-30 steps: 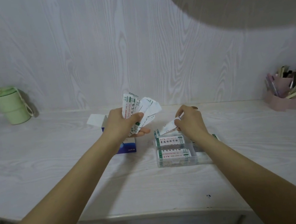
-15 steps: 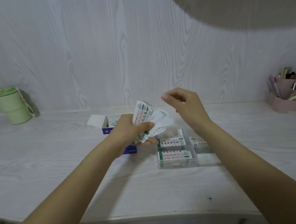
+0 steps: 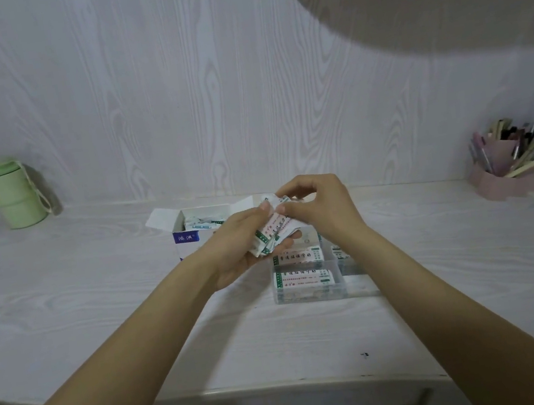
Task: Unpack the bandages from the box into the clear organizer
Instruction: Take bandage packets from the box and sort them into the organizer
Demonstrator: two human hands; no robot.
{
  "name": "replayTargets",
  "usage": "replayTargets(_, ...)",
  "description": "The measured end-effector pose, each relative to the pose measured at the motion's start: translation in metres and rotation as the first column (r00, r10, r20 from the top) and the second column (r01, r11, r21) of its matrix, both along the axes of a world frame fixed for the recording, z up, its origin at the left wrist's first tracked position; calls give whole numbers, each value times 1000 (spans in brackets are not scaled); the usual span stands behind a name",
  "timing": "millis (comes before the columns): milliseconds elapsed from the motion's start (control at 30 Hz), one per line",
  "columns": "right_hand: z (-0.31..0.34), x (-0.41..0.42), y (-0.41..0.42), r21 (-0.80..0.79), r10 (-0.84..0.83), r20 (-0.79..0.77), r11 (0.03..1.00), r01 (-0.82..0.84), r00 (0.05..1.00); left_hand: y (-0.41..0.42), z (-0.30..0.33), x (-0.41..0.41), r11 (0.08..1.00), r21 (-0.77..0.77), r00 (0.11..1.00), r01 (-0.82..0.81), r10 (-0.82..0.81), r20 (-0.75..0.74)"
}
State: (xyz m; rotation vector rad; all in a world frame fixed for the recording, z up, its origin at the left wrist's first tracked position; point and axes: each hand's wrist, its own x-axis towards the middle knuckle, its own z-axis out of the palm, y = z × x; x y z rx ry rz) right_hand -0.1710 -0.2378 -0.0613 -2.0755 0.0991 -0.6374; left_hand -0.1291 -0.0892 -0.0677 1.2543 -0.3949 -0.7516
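Mid-unpack, I judge; table [image 3: 65, 301] first; open box [image 3: 191, 236] centre frame, more bandages visible inside; clear organizer [image 3: 310, 294] just lower right of it, wrapped strips lying flat in its near compartments; left hand [image 3: 240, 244] curled round a fanned bunch of bandages [image 3: 273, 232] above the organizer; right hand [image 3: 320, 206] pinching the top one; next I'd peel it free and lay it into a compartment.

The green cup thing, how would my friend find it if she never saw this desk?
Start at the long white desk and follow it to its far left end, against the wood-grain wall. There stands the pale green cup, round and lidded, with a cord loop hanging down its side. It stands alone and is the only green container there.
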Motion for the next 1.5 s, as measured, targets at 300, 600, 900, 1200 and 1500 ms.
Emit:
replayTargets(300, -11, -7, 1, 65, -179, -152, 979, 191, 972, -6, -8, 4, 982, 20, 959, -189, 180, 217)
replayTargets(600, -11, -12, -7, 386, -57, -178, 914, 123, 982, -12, -11, 4, 956, 44, 925, -289, 267, 271)
replayTargets(900, -15, -33, -39, 479, -118, -103, 864, 153, 988, -14, -10, 0, 952, -2, 924, -307, 298, 242)
replayTargets(1200, -41, -57, -73, -66, -384, -227, 923, 380, 895, -30, -7, -7, 966, 22, 931, -257, 242, 274)
replayTargets(1500, -48, -49, -74, -483, -443, -286, 833, 272, 849, -39, -11, -11, 963, 37, 927, -268, 247, 283)
